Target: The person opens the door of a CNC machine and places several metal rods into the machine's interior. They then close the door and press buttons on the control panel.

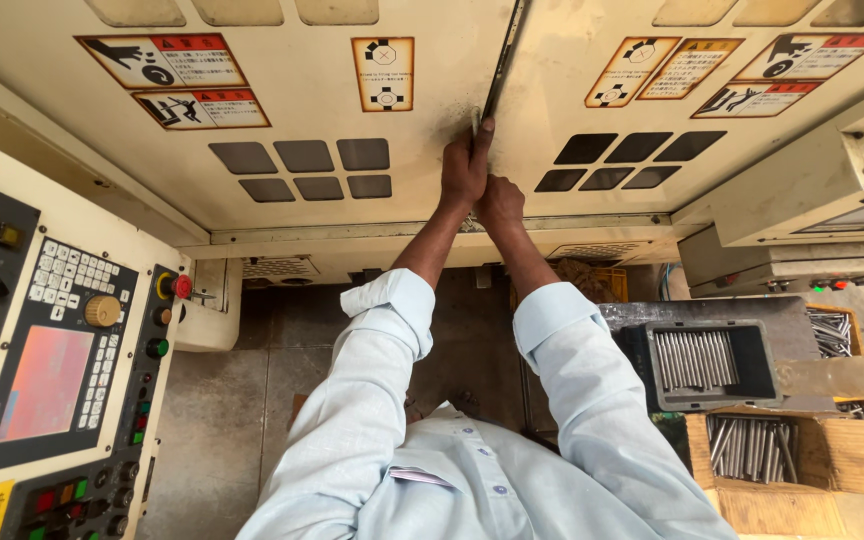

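Observation:
I face a cream machine with two sliding door panels, the left door (332,110) and the right door (672,110), meeting at a dark vertical seam (500,60). My left hand (464,165) presses its fingers into the seam at the left door's edge. My right hand (500,203) sits just below and beside it, fingers curled against the same edge. Both sleeves are light blue and rolled up. Whether either hand clasps a handle is hidden.
A control panel (52,380) with a keypad, a screen, knobs and a red button (183,287) stands at my left. At the right, a grey tray (697,362) and wooden boxes (762,450) hold several metal rods. Warning stickers (177,75) and dark window slots mark the doors.

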